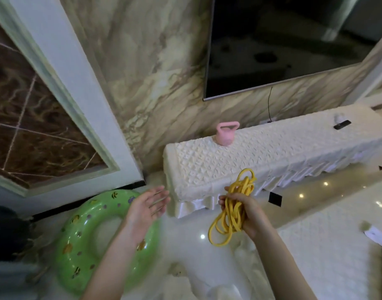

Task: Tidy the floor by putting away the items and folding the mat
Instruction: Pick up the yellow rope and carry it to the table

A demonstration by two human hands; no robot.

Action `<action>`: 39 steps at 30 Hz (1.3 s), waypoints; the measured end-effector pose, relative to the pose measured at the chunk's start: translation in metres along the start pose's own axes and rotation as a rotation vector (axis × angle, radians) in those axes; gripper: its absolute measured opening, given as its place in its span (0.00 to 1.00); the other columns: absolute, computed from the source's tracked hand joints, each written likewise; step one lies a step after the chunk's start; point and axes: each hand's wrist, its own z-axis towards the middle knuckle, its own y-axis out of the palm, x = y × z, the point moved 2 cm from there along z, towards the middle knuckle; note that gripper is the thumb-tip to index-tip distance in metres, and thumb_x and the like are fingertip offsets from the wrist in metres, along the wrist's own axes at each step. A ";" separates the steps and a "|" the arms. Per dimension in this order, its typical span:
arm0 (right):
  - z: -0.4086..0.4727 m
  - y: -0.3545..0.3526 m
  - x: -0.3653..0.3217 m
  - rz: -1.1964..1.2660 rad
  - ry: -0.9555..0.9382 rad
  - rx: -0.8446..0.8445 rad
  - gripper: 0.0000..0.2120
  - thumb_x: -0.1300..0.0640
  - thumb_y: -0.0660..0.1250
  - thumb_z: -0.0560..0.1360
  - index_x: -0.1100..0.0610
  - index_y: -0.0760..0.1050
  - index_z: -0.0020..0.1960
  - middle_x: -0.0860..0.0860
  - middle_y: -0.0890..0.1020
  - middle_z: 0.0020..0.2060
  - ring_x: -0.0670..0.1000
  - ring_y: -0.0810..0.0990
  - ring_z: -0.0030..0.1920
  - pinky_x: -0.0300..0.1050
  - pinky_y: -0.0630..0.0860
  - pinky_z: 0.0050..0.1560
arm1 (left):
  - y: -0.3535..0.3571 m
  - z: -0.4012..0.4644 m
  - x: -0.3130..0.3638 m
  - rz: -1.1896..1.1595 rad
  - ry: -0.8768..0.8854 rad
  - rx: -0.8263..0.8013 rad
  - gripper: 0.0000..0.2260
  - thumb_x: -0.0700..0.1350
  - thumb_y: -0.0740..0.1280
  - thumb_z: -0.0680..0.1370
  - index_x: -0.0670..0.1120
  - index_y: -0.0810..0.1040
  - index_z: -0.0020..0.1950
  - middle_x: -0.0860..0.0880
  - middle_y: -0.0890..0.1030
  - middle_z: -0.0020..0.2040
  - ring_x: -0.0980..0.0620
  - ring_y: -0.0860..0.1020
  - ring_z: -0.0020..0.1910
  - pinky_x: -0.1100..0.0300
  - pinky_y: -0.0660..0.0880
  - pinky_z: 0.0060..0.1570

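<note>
My right hand (247,210) grips a bundle of yellow rope (235,204), its loops sticking up above my fingers and hanging below my palm. My left hand (147,207) is held up beside it, fingers straight, palm turned toward the rope, holding nothing. A green inflatable swim ring (77,241) lies on the shiny floor under my left forearm. A small pink kettlebell (225,133) stands on the long low cabinet covered with a cream quilted cloth (272,152), just beyond my hands. No mat is in sight.
A large dark TV (283,40) hangs on the marbled wall above the cabinet. A black remote (341,124) lies on the cabinet at the right. Another cream-covered surface (328,245) stands at the lower right. A white-framed panel (62,100) is at the left.
</note>
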 end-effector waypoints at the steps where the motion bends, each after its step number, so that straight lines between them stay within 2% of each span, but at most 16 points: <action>1: 0.007 0.003 -0.003 0.012 -0.013 0.017 0.11 0.69 0.61 0.74 0.67 0.71 0.55 0.61 0.81 0.34 0.52 0.82 0.31 0.40 0.78 0.30 | 0.003 0.011 0.007 0.022 -0.012 -0.019 0.11 0.40 0.55 0.80 0.41 0.77 0.51 0.45 0.82 0.43 0.48 0.78 0.44 0.56 0.72 0.48; 6: 0.036 0.003 -0.020 0.069 -0.043 0.089 0.09 0.68 0.62 0.74 0.64 0.71 0.55 0.59 0.80 0.34 0.51 0.81 0.31 0.39 0.77 0.29 | 0.025 0.059 0.031 0.082 -0.106 -0.098 0.10 0.40 0.56 0.80 0.40 0.76 0.54 0.44 0.81 0.46 0.46 0.78 0.46 0.55 0.72 0.50; 10: 0.066 -0.008 -0.039 0.078 -0.048 0.135 0.14 0.67 0.66 0.70 0.65 0.71 0.56 0.58 0.81 0.34 0.51 0.82 0.32 0.40 0.78 0.32 | 0.045 0.095 0.041 0.124 -0.136 -0.145 0.11 0.41 0.56 0.80 0.40 0.76 0.55 0.42 0.80 0.49 0.46 0.78 0.48 0.53 0.72 0.53; 13: 0.095 -0.020 -0.060 0.054 -0.054 0.167 0.10 0.68 0.63 0.73 0.64 0.73 0.54 0.60 0.80 0.36 0.52 0.82 0.34 0.41 0.79 0.35 | 0.065 0.122 0.044 0.139 -0.148 -0.155 0.11 0.41 0.56 0.80 0.40 0.76 0.55 0.42 0.80 0.49 0.46 0.78 0.48 0.53 0.72 0.54; 16: 0.129 -0.032 -0.086 0.028 -0.051 0.176 0.07 0.68 0.62 0.74 0.64 0.73 0.52 0.59 0.80 0.36 0.52 0.82 0.34 0.42 0.78 0.36 | 0.093 0.154 0.044 0.126 -0.161 -0.145 0.10 0.40 0.56 0.79 0.40 0.76 0.53 0.43 0.81 0.49 0.46 0.78 0.47 0.55 0.72 0.50; 21: 0.186 -0.053 -0.135 -0.003 -0.008 0.156 0.05 0.68 0.61 0.74 0.64 0.73 0.50 0.60 0.80 0.37 0.52 0.82 0.33 0.41 0.79 0.34 | 0.152 0.209 0.044 0.104 -0.189 -0.133 0.09 0.40 0.58 0.79 0.41 0.77 0.53 0.45 0.81 0.48 0.48 0.79 0.47 0.57 0.73 0.48; 23: 0.208 -0.062 -0.154 -0.024 0.002 0.140 0.07 0.69 0.62 0.74 0.65 0.73 0.51 0.61 0.80 0.37 0.53 0.82 0.33 0.41 0.79 0.34 | 0.178 0.231 0.044 0.098 -0.192 -0.132 0.10 0.41 0.58 0.79 0.41 0.77 0.53 0.45 0.81 0.48 0.48 0.79 0.47 0.57 0.73 0.48; 27: 0.250 -0.083 -0.187 -0.065 -0.022 0.145 0.22 0.65 0.69 0.62 0.65 0.73 0.55 0.61 0.81 0.38 0.54 0.82 0.35 0.43 0.79 0.36 | 0.219 0.274 0.043 0.064 -0.247 -0.148 0.10 0.41 0.59 0.79 0.40 0.77 0.55 0.43 0.81 0.49 0.46 0.78 0.49 0.55 0.72 0.50; 29: 0.271 -0.095 -0.197 -0.097 -0.021 0.175 0.24 0.64 0.69 0.60 0.65 0.73 0.55 0.61 0.80 0.38 0.55 0.82 0.36 0.45 0.78 0.38 | 0.232 0.295 0.039 0.064 -0.279 -0.138 0.11 0.42 0.60 0.79 0.40 0.77 0.56 0.43 0.81 0.51 0.46 0.79 0.50 0.54 0.72 0.52; 31: 0.293 -0.106 -0.203 -0.123 -0.009 0.192 0.22 0.65 0.70 0.61 0.66 0.73 0.55 0.62 0.80 0.39 0.56 0.82 0.36 0.45 0.78 0.38 | 0.241 0.315 0.035 0.073 -0.299 -0.114 0.11 0.42 0.60 0.78 0.40 0.77 0.57 0.42 0.81 0.53 0.45 0.79 0.51 0.55 0.73 0.51; 35: 0.344 -0.123 -0.208 -0.190 0.022 0.260 0.10 0.72 0.65 0.70 0.65 0.75 0.50 0.59 0.77 0.37 0.55 0.81 0.33 0.42 0.77 0.33 | 0.257 0.351 0.030 0.077 -0.336 -0.089 0.11 0.43 0.61 0.78 0.41 0.78 0.56 0.42 0.80 0.53 0.45 0.79 0.51 0.55 0.74 0.50; 39: 0.405 -0.142 -0.198 -0.373 0.067 0.353 0.06 0.70 0.70 0.66 0.64 0.76 0.42 0.57 0.76 0.31 0.56 0.74 0.32 0.45 0.71 0.34 | 0.268 0.396 0.021 0.133 -0.327 -0.084 0.12 0.44 0.59 0.79 0.41 0.77 0.58 0.41 0.80 0.54 0.43 0.78 0.54 0.53 0.73 0.54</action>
